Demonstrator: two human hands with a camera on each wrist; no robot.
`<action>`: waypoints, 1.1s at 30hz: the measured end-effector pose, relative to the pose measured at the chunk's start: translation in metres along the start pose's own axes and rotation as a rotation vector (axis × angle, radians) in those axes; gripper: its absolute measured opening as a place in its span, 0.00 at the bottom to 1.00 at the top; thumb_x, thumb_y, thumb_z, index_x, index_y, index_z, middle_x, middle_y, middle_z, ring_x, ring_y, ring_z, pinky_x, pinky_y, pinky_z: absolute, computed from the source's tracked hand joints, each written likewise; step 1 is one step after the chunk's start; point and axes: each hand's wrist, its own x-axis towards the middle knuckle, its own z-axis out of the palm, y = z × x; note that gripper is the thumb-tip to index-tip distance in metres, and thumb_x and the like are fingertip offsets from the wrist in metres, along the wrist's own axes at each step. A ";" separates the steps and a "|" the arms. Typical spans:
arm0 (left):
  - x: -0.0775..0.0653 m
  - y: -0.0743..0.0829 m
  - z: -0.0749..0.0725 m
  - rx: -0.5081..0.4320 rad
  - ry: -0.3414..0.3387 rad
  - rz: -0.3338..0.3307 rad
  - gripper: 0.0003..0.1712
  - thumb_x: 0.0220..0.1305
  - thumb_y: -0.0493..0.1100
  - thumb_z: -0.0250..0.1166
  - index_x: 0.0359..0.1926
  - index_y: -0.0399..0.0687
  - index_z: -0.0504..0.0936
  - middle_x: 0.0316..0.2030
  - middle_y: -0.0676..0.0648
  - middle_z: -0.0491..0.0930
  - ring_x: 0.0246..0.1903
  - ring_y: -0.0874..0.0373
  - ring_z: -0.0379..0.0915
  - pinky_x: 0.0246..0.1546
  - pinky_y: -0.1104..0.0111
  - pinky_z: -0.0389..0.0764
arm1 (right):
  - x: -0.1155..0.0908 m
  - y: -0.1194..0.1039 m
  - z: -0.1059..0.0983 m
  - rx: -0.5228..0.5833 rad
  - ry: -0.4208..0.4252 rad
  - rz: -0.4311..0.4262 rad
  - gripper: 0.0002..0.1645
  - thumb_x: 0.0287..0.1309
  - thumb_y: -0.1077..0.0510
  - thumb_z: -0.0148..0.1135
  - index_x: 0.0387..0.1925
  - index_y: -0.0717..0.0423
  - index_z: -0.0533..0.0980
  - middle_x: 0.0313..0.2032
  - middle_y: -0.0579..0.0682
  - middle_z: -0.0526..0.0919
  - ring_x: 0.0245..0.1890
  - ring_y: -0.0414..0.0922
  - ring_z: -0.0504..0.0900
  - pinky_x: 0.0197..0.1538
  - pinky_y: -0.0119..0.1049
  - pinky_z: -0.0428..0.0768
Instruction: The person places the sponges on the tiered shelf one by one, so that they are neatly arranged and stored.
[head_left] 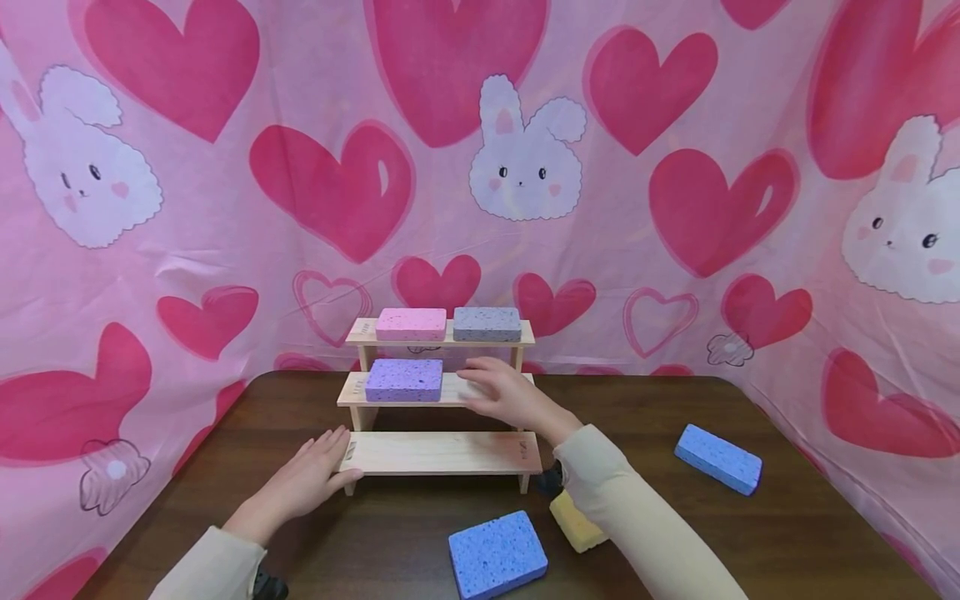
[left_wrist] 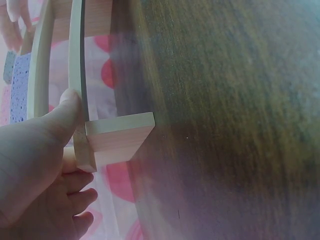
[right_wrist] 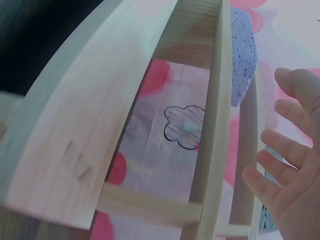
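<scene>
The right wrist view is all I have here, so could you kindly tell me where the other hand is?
Observer: The head view shows the left hand at the left end of the wooden stand's bottom tier, its thumb touching the front edge.
Operator: Thank you; does anything lie loose beyond my view?
Observer: Yes, three sponges lie on the table: a nearer blue sponge in front of the stand, a farther blue sponge off to the right, and a yellow sponge partly hidden by the right sleeve.
</scene>
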 end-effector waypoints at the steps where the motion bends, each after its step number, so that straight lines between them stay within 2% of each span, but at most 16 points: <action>1: 0.000 0.000 0.000 0.000 0.001 0.002 0.41 0.59 0.54 0.62 0.59 0.22 0.64 0.58 0.26 0.63 0.59 0.32 0.56 0.57 0.43 0.55 | -0.002 0.001 -0.001 0.005 0.005 -0.001 0.30 0.56 0.49 0.63 0.59 0.55 0.71 0.61 0.54 0.66 0.62 0.49 0.62 0.60 0.46 0.65; 10: 0.000 0.001 -0.001 0.002 0.006 0.006 0.40 0.59 0.53 0.62 0.59 0.23 0.64 0.58 0.26 0.63 0.59 0.32 0.56 0.57 0.43 0.55 | -0.028 0.016 -0.011 0.052 0.042 -0.001 0.31 0.54 0.53 0.65 0.59 0.55 0.71 0.62 0.54 0.65 0.62 0.51 0.61 0.58 0.49 0.67; 14: 0.000 0.001 0.000 0.005 0.009 0.009 0.40 0.59 0.53 0.62 0.59 0.22 0.64 0.58 0.26 0.63 0.59 0.32 0.56 0.57 0.43 0.55 | -0.039 0.023 -0.014 0.097 0.055 -0.020 0.31 0.53 0.58 0.66 0.60 0.59 0.70 0.62 0.57 0.64 0.60 0.52 0.63 0.53 0.44 0.73; 17: 0.000 0.001 0.000 0.007 0.014 0.012 0.40 0.59 0.52 0.63 0.58 0.22 0.64 0.58 0.26 0.63 0.59 0.32 0.56 0.57 0.43 0.56 | -0.046 0.028 -0.017 0.089 0.085 -0.038 0.31 0.52 0.60 0.67 0.59 0.59 0.70 0.60 0.59 0.66 0.58 0.53 0.66 0.51 0.43 0.74; 24: -0.001 0.002 0.000 -0.002 0.006 0.006 0.40 0.58 0.52 0.63 0.59 0.22 0.64 0.58 0.26 0.63 0.59 0.32 0.56 0.57 0.43 0.55 | -0.065 0.035 -0.025 0.031 0.139 -0.017 0.32 0.49 0.60 0.69 0.58 0.57 0.71 0.59 0.60 0.68 0.59 0.56 0.64 0.56 0.53 0.68; 33: -0.001 0.001 0.000 0.009 0.034 0.030 0.38 0.59 0.50 0.63 0.58 0.21 0.65 0.57 0.26 0.64 0.58 0.31 0.57 0.57 0.42 0.56 | -0.089 0.044 -0.035 0.017 0.172 0.034 0.32 0.51 0.57 0.68 0.58 0.58 0.71 0.60 0.58 0.68 0.60 0.55 0.64 0.56 0.55 0.67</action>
